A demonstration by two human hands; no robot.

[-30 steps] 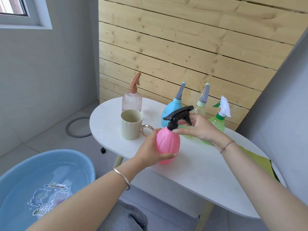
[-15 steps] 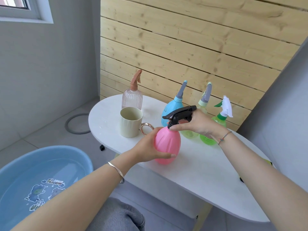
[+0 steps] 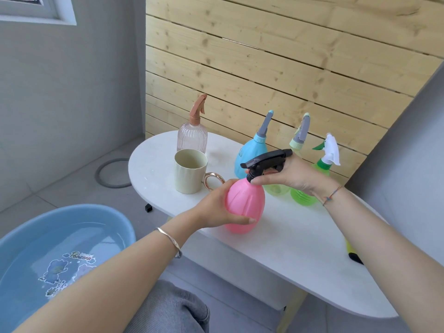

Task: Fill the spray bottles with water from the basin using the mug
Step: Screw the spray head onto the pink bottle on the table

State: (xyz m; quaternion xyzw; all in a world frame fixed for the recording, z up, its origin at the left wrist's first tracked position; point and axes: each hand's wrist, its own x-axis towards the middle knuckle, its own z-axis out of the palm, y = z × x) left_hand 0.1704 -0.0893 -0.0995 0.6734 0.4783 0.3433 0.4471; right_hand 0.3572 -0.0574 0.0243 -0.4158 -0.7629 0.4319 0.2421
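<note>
Presently, pink spray bottle (image 3: pixel 245 205) upright at near edge of white table (image 3: pixel 300 255). Left hand (image 3: pixel 216 207) fingers wrapped round its body; right hand (image 3: pixel 293 175) fingers clamped on black trigger head (image 3: pixel 266 162).

So the pink pear-shaped plastic spray bottle (image 3: pixel 247 203) is held upright on the white oval counter (image 3: pixel 300 248), gripped round the belly by the left hand (image 3: pixel 216 207), with its black trigger top (image 3: pixel 266 159) pinched at the collar by the right hand (image 3: pixel 295 176). A cream ribbed mug (image 3: pixel 189 176) is parked just beside it.

Silver bangle (image 3: pixel 168 239) on left wrist, string bracelet (image 3: pixel 332 196) on right, grey trousers (image 3: pixel 168 308).
</note>
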